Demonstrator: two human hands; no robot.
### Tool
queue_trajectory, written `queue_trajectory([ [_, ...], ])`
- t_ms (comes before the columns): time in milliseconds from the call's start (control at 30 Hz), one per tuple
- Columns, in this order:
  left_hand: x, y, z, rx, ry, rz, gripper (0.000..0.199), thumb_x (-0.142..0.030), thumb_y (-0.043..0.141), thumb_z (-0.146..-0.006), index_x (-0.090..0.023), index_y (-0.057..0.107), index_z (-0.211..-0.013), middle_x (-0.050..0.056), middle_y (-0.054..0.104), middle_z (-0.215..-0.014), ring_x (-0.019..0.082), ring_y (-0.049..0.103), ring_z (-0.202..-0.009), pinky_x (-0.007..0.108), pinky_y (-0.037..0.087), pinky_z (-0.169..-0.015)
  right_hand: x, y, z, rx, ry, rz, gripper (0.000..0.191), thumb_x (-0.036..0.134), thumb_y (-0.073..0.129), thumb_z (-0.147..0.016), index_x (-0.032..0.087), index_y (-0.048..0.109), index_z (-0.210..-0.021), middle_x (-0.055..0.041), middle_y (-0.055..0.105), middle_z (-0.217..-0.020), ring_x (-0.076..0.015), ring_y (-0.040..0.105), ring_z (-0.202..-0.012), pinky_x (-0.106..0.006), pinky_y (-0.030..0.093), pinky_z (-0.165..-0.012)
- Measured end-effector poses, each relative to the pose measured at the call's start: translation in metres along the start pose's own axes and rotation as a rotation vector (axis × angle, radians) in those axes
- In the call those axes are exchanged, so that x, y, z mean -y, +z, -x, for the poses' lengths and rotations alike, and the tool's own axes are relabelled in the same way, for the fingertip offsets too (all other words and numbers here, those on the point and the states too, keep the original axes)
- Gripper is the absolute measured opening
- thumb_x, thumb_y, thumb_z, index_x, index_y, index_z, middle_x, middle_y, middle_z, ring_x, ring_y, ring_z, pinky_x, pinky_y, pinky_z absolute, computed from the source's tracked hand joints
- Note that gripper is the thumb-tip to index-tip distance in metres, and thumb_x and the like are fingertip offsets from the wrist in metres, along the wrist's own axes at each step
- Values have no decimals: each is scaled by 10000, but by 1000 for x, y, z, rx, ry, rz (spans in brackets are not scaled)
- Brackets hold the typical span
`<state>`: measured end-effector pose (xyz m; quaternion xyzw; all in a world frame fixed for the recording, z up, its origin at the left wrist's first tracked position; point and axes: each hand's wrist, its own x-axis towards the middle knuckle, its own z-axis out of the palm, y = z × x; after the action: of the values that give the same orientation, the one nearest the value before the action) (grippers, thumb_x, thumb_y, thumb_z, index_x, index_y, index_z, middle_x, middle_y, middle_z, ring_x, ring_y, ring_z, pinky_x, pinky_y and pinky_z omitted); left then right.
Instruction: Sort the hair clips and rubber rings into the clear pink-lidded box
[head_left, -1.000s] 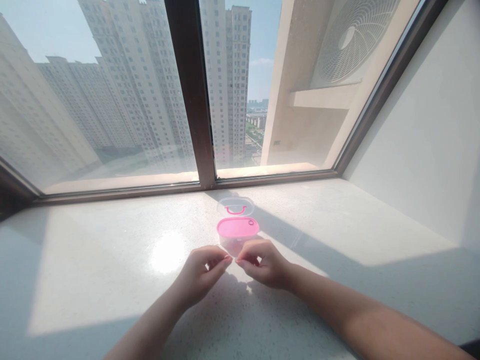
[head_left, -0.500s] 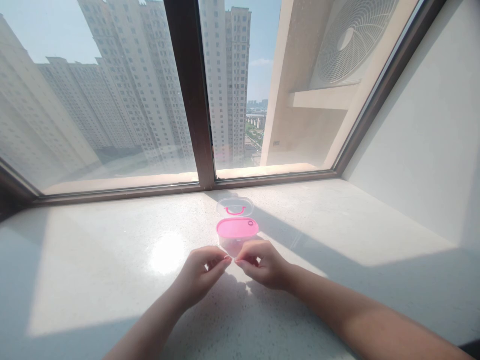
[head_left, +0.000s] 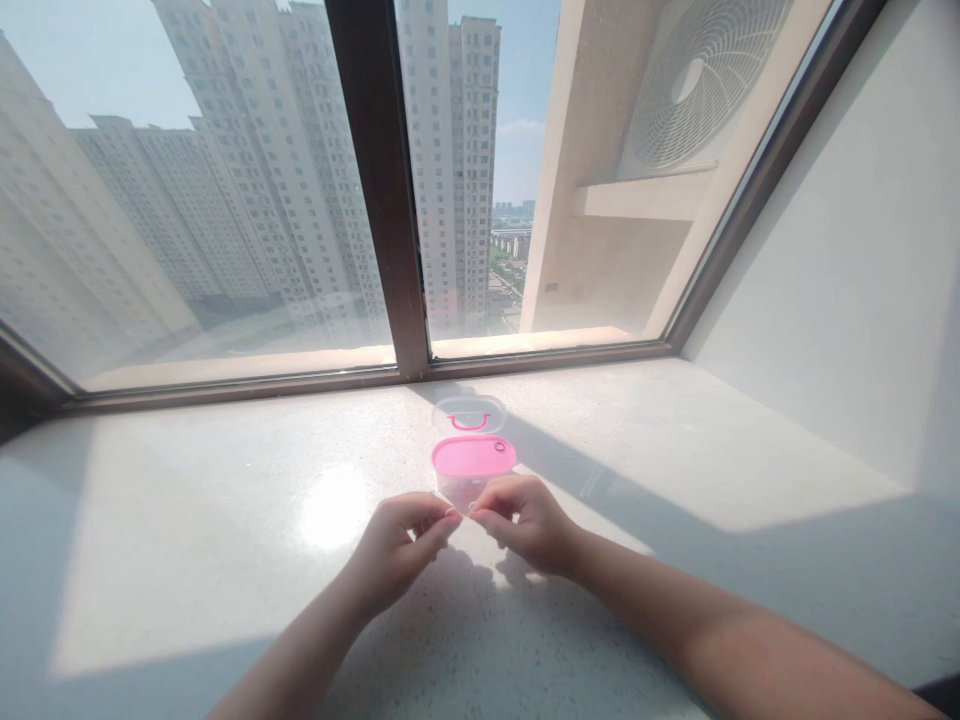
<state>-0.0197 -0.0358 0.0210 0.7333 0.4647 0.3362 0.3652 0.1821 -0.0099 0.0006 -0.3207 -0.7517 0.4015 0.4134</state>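
Note:
My left hand (head_left: 409, 540) is closed in a pinch, thumb against forefinger. Facing it, my right hand (head_left: 525, 525) pinches the same way, its fingertips a small gap from the left ones. Whatever the fingertips hold is too small to make out. Just beyond them stands an oval tub with a pink lid (head_left: 472, 457); its clear lower part is partly covered by my right hand. A small dark ring mark shows at the lid's right end. Behind the tub lies a clear oval cover with a pink handle (head_left: 470, 425).
Everything rests on a pale speckled sill (head_left: 210, 520) with bright sun glare at left and a shadow band at right. A dark window frame (head_left: 405, 300) runs along the back, and a white wall (head_left: 840, 300) bounds the right side.
The fingertips of my two hands have drawn slightly apart. The tub and the clear cover stay where they were.

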Motion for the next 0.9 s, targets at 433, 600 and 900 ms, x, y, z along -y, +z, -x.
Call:
queue_trajectory([
  [433, 3, 4, -1, -7, -162, 276, 296, -390, 626, -824, -126, 687, -702, -33, 501, -497, 87, 430, -452, 208, 363, -457, 3, 3, 0, -11, 108, -100, 163, 227, 621, -793, 118, 687, -691, 7, 569, -517, -83, 497, -433, -187, 374, -422],
  [600, 6, 4, -1, -21, -164, 272, 292, -383, 623, -831, -125, 686, -710, -31, 506, -502, 85, 435, -452, 205, 362, -457, 3, 3, 0, -31, 116, -87, 169, 221, 612, -796, 118, 683, -682, 4, 568, -513, -86, 499, -438, -188, 373, -424],
  [900, 5, 3, -1, -13, -156, 268, 277, -367, 617, -834, -128, 668, -704, -42, 476, -506, 78, 412, -454, 196, 337, -446, 2, 5, 0, -19, 205, -114, 150, 215, 625, -772, 113, 680, -676, 9, 559, -497, -96, 516, -434, -186, 397, -406],
])
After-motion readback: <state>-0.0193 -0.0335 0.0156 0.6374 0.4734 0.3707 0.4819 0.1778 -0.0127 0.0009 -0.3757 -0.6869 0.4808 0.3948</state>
